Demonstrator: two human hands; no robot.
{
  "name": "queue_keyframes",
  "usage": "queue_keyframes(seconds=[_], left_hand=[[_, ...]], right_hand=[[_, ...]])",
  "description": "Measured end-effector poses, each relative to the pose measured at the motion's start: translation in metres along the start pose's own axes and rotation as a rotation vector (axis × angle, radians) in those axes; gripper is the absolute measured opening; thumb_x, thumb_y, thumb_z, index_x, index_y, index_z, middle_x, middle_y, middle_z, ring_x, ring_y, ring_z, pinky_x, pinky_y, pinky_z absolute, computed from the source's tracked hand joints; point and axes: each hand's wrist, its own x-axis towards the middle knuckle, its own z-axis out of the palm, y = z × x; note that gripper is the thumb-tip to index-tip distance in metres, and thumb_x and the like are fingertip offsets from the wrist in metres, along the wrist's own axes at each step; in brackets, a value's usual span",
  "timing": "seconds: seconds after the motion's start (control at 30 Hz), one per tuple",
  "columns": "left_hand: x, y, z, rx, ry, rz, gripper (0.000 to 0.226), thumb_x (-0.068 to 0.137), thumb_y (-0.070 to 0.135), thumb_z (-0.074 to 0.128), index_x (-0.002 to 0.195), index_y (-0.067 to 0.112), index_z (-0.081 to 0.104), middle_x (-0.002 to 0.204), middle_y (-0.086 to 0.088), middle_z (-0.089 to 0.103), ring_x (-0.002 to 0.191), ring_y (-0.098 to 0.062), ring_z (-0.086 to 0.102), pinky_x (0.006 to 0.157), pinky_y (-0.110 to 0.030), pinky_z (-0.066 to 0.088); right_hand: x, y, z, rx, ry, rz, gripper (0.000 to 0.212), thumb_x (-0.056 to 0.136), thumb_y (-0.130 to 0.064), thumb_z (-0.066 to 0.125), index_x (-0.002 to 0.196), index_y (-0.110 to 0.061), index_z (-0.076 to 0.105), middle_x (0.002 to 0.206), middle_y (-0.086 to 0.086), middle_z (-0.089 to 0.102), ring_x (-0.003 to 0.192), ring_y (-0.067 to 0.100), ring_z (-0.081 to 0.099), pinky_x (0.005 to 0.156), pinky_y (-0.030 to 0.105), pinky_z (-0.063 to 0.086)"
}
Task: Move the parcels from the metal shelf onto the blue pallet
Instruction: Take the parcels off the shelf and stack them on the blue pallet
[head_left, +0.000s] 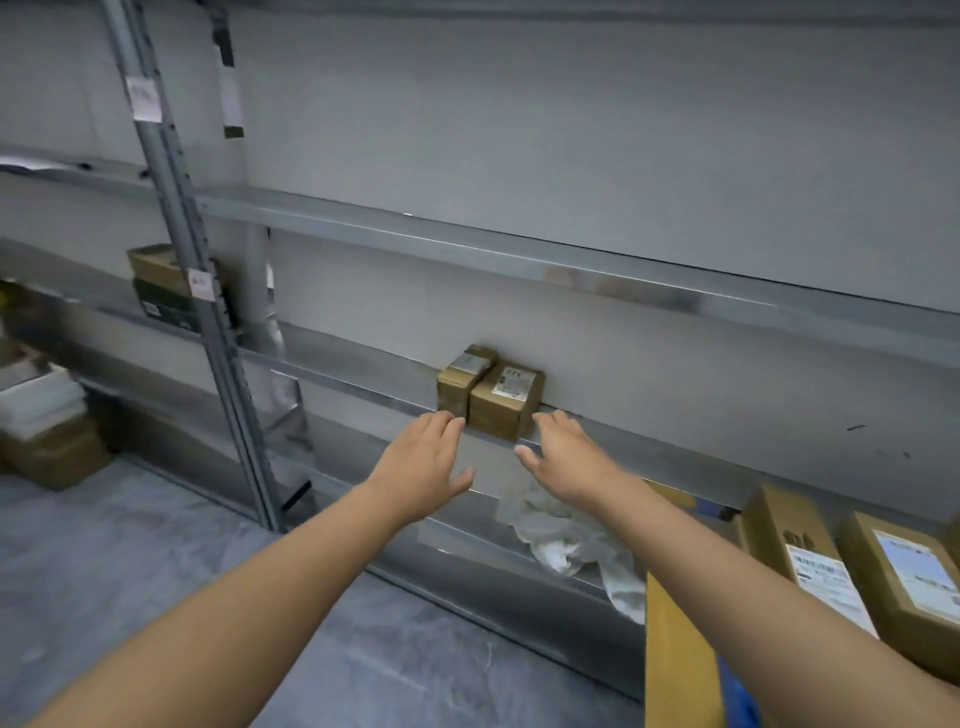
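We reach for 2 parcels on the metal shelf (363, 387).
The shelf's upright post (208, 332) stands well to the left; 2 labelled cartons (904, 577) sit at lower right, and crumpled plastic (566, 535) lies on the level below our hands. The left parcel (462, 384) and right parcel (506, 402) touch side by side against the wall, behind the shelf's front lip. Our left hand (426, 457) and right hand (563, 452) flank them, each grip released, fingers straight, holding nothing.

Both bare arms are stretched forward. The left hand (423, 457) and right hand (563, 449) are held palm-down, fingers extended, nothing gripped.
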Motion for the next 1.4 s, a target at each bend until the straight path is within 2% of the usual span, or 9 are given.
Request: queue_keyframes(seconds=[0.23,0.47,0.73,0.97,1.1,1.2,1.27,1.4], left_hand=[[0.014,-0.101,0.013,-0.037,-0.003,0.018,0.063,0.094,0.046,0.046,0.145,0.012,0.034,0.141,-0.003,0.043,0.131,-0.018,0.038,0.112,-0.028,0.028],[0.048,-0.142,0.028,-0.070,-0.003,0.080,0.055,0.095,0.040,0.046,0.141,0.010,0.038,0.137,-0.005,0.045,0.128,-0.020,0.040,0.109,-0.029,0.030],[0.089,-0.165,0.067,-0.165,-0.034,0.030,0.052,0.096,0.034,0.047,0.142,0.013,0.036,0.141,-0.002,0.042,0.130,-0.017,0.036,0.111,-0.028,0.030],[0.164,-0.202,0.093,-0.081,-0.113,0.062,0.056,0.096,0.034,0.046,0.146,0.010,0.032,0.144,-0.005,0.040,0.132,-0.019,0.036,0.112,-0.029,0.027],[0.222,-0.220,0.108,-0.030,-0.147,0.072,0.055,0.098,0.035,0.043,0.145,0.007,0.033,0.140,-0.008,0.042,0.129,-0.023,0.038,0.110,-0.030,0.026],[0.257,-0.221,0.129,-0.041,-0.180,0.068,0.054,0.099,0.036,0.041,0.144,0.007,0.034,0.138,-0.008,0.043,0.127,-0.023,0.039,0.109,-0.029,0.026],[0.270,-0.218,0.142,-0.103,-0.188,0.053,0.054,0.099,0.037,0.042,0.144,0.008,0.034,0.138,-0.008,0.043,0.128,-0.022,0.038,0.109,-0.029,0.027],[0.289,-0.215,0.164,-0.226,-0.234,0.021,0.053,0.099,0.035,0.043,0.142,0.006,0.035,0.138,-0.010,0.044,0.129,-0.024,0.038,0.108,-0.031,0.031]], right_hand=[[0.072,-0.066,0.026,-0.010,-0.048,0.049,0.051,0.097,-0.041,0.044,0.135,-0.008,0.040,0.133,0.013,0.045,0.124,0.029,0.041,0.102,0.038,0.037],[0.113,-0.087,0.038,-0.008,-0.042,0.114,0.046,0.096,-0.040,0.045,0.130,-0.008,0.044,0.127,0.012,0.046,0.123,0.029,0.042,0.102,0.038,0.037],[0.169,-0.070,0.059,0.073,-0.083,0.192,0.052,0.097,-0.041,0.044,0.137,-0.008,0.038,0.139,0.012,0.037,0.133,0.029,0.036,0.106,0.041,0.037],[0.253,-0.047,0.084,0.205,-0.079,0.246,0.047,0.096,-0.039,0.045,0.130,-0.008,0.044,0.121,0.008,0.044,0.119,0.027,0.043,0.098,0.042,0.041],[0.296,-0.026,0.098,0.309,-0.088,0.319,0.052,0.097,-0.037,0.045,0.137,-0.005,0.038,0.131,0.011,0.041,0.128,0.028,0.039,0.107,0.041,0.035],[0.331,-0.011,0.110,0.415,-0.072,0.411,0.050,0.096,-0.033,0.049,0.136,-0.005,0.041,0.135,0.013,0.044,0.129,0.030,0.042,0.108,0.041,0.036],[0.349,-0.004,0.115,0.474,-0.055,0.441,0.044,0.095,-0.030,0.051,0.131,-0.006,0.046,0.131,0.014,0.052,0.123,0.030,0.049,0.105,0.043,0.041],[0.377,0.002,0.124,0.478,-0.075,0.481,0.028,0.096,-0.024,0.048,0.112,-0.004,0.061,0.104,0.015,0.066,0.096,0.030,0.063,0.086,0.037,0.052]])
